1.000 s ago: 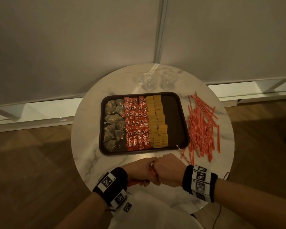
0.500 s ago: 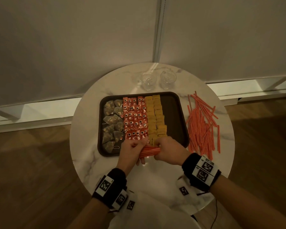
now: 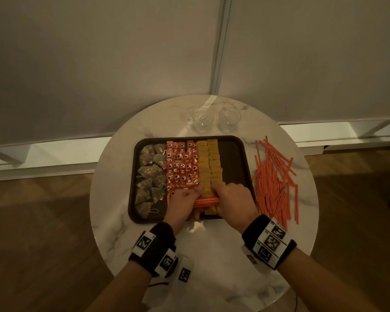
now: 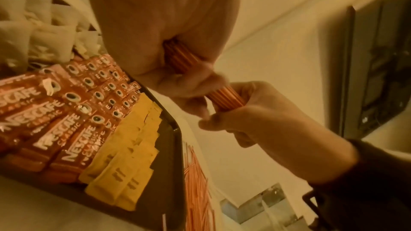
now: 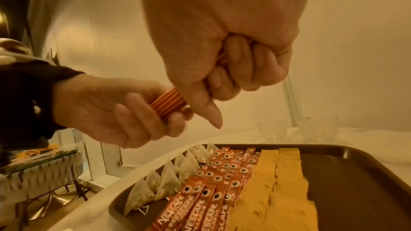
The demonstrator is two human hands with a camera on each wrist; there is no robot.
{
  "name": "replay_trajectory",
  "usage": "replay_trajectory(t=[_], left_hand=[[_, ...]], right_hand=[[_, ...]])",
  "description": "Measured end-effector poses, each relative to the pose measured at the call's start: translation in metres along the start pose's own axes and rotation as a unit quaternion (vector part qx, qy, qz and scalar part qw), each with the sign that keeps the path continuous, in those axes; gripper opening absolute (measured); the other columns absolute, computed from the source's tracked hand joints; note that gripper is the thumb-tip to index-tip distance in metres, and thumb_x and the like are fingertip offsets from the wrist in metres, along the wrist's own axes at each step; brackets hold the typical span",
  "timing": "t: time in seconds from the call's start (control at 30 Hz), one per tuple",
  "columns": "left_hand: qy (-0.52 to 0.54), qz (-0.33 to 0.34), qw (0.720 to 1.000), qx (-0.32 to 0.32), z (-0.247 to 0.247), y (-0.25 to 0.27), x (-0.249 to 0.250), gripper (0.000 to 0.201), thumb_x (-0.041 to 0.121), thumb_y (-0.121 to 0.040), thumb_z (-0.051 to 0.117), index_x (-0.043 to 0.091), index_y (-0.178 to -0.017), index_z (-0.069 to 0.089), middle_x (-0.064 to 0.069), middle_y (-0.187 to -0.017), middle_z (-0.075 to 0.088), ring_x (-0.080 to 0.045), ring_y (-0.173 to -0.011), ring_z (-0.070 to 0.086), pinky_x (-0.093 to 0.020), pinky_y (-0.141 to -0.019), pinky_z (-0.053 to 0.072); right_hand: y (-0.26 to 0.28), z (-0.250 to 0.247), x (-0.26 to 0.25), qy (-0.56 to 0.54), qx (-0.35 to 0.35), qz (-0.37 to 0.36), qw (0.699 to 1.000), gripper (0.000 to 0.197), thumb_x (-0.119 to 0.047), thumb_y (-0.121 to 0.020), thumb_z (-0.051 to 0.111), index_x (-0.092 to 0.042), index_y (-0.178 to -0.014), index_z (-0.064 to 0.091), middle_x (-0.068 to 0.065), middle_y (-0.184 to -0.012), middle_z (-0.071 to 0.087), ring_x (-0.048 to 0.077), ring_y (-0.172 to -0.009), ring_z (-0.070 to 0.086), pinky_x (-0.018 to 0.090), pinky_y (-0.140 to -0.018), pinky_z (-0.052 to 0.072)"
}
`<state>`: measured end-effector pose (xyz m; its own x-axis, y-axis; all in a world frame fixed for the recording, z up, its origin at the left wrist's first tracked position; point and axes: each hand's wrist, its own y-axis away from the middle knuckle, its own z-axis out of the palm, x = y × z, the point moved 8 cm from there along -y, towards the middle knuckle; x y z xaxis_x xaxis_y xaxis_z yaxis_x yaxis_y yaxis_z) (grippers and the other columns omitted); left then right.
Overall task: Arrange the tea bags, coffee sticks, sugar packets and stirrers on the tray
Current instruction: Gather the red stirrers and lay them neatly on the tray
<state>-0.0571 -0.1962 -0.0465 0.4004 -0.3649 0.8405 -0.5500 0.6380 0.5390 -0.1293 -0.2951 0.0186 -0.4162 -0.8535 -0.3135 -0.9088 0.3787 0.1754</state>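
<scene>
A dark tray (image 3: 233,163) on the round marble table holds pyramid tea bags (image 3: 150,174) at its left, red coffee sticks (image 3: 181,167) beside them and yellow sugar packets (image 3: 209,163) in the middle; its right strip is bare. Both hands hold one bundle of orange stirrers (image 3: 206,202) crosswise above the tray's near edge. My left hand (image 3: 182,204) grips the bundle's left end, my right hand (image 3: 231,199) its right end. The wrist views show the stirrer bundle (image 4: 224,97) (image 5: 169,102) between the two fists, above the sticks and packets.
A loose heap of orange stirrers (image 3: 274,183) lies on the table (image 3: 212,255) right of the tray. Two small clear glasses (image 3: 203,120) (image 3: 229,119) stand behind the tray. A wall rises just beyond the table, wooden floor lies all around.
Both hands have carried the stirrer bundle forward from the table's near edge to above the tray's near edge, and the fists have drawn apart along the bundle.
</scene>
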Motion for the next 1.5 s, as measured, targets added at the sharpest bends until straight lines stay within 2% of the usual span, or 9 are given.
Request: replay_trajectory(t=[0.13, 0.4, 0.57, 0.7, 0.9, 1.0, 1.17, 1.33, 1.5], left_hand=[[0.019, -0.012, 1.0, -0.012, 0.006, -0.002, -0.007, 0.036, 0.032, -0.101, 0.053, 0.004, -0.081, 0.064, -0.012, -0.06, 0.057, -0.015, -0.04, 0.04, -0.018, -0.034, 0.03], [0.005, 0.012, 1.0, -0.004, -0.003, -0.007, 0.004, 0.039, 0.028, -0.097, 0.058, 0.008, -0.064, 0.06, -0.004, -0.05, 0.053, -0.007, -0.031, 0.04, -0.016, -0.033, 0.029], [-0.006, 0.04, 0.999, -0.004, 0.006, -0.012, 0.02, 0.041, 0.03, -0.101, 0.052, -0.002, -0.081, 0.066, 0.0, -0.047, 0.051, -0.008, -0.033, 0.04, -0.017, -0.035, 0.032], [-0.052, 0.099, 0.994, 0.014, 0.002, -0.019, 0.039, 0.036, 0.026, -0.101, 0.053, 0.001, -0.081, 0.068, 0.0, -0.05, 0.054, -0.006, -0.033, 0.041, -0.015, -0.035, 0.032], [-0.194, 0.136, 0.971, -0.03, 0.007, -0.033, 0.051, 0.033, 0.024, -0.097, 0.06, 0.008, -0.069, 0.068, 0.007, -0.045, 0.053, -0.002, -0.036, 0.046, -0.014, -0.041, 0.037], [-0.252, 0.157, 0.953, -0.058, 0.018, -0.038, 0.051, 0.034, 0.026, -0.096, 0.061, 0.017, -0.064, 0.066, 0.007, -0.053, 0.057, 0.0, -0.045, 0.049, -0.012, -0.049, 0.039], [-0.317, 0.179, 0.93, -0.046, 0.023, -0.051, 0.047, 0.039, 0.029, -0.096, 0.061, 0.003, -0.068, 0.063, 0.0, -0.058, 0.053, -0.002, -0.05, 0.042, -0.014, -0.053, 0.038], [-0.263, 0.172, 0.949, -0.026, 0.023, -0.067, 0.052, 0.033, 0.029, -0.097, 0.06, 0.009, -0.071, 0.064, 0.002, -0.063, 0.056, 0.001, -0.051, 0.045, -0.012, -0.055, 0.041], [-0.162, 0.139, 0.977, 0.008, 0.011, -0.079, 0.058, 0.022, 0.027, -0.1, 0.053, 0.009, -0.099, 0.066, -0.002, -0.084, 0.068, -0.002, -0.052, 0.058, -0.013, -0.048, 0.045]], right_hand=[[-0.002, 0.003, 0.006, -0.013, 0.027, -0.016, 0.999, 0.013, -0.03, -0.09, 0.065, -0.023, -0.097, 0.056, -0.006, -0.082, 0.066, 0.017, -0.07, 0.063, 0.031, -0.065, 0.052], [-0.004, -0.006, 0.014, -0.152, -0.022, -0.092, 0.984, 0.016, -0.023, -0.083, 0.075, -0.021, -0.096, 0.066, -0.013, -0.082, 0.062, 0.005, -0.071, 0.059, 0.018, -0.068, 0.048], [-0.009, -0.008, 0.018, -0.198, 0.018, -0.071, 0.977, 0.017, -0.02, -0.082, 0.077, -0.022, -0.093, 0.065, -0.019, -0.069, 0.056, 0.0, -0.061, 0.058, 0.007, -0.063, 0.043], [-0.011, -0.003, 0.025, -0.182, 0.007, -0.037, 0.983, 0.018, -0.022, -0.085, 0.074, -0.023, -0.101, 0.065, -0.012, -0.087, 0.066, 0.005, -0.076, 0.064, 0.015, -0.072, 0.051], [-0.014, 0.001, 0.015, 0.012, -0.074, -0.064, 0.995, 0.027, -0.045, -0.091, 0.058, -0.022, -0.104, 0.062, -0.006, -0.093, 0.062, 0.013, -0.084, 0.06, 0.03, -0.085, 0.047], [-0.014, 0.013, 0.015, -0.09, -0.098, -0.018, 0.991, 0.025, -0.033, -0.089, 0.061, -0.017, -0.109, 0.062, 0.0, -0.095, 0.065, 0.018, -0.083, 0.065, 0.032, -0.078, 0.055], [-0.018, 0.039, 0.022, -0.247, -0.12, 0.04, 0.961, 0.02, -0.015, -0.089, 0.059, -0.013, -0.109, 0.062, 0.002, -0.09, 0.065, 0.014, -0.07, 0.063, 0.033, -0.068, 0.057], [-0.031, 0.045, 0.031, -0.285, -0.118, 0.05, 0.95, 0.007, -0.011, -0.095, 0.052, -0.013, -0.099, 0.058, -0.012, -0.078, 0.053, -0.002, -0.056, 0.053, 0.014, -0.054, 0.042], [-0.044, 0.047, 0.062, -0.335, -0.113, 0.126, 0.927, 0.023, -0.012, -0.098, 0.049, -0.019, -0.077, 0.054, -0.004, -0.067, 0.051, 0.001, -0.044, 0.045, 0.015, -0.047, 0.039]])
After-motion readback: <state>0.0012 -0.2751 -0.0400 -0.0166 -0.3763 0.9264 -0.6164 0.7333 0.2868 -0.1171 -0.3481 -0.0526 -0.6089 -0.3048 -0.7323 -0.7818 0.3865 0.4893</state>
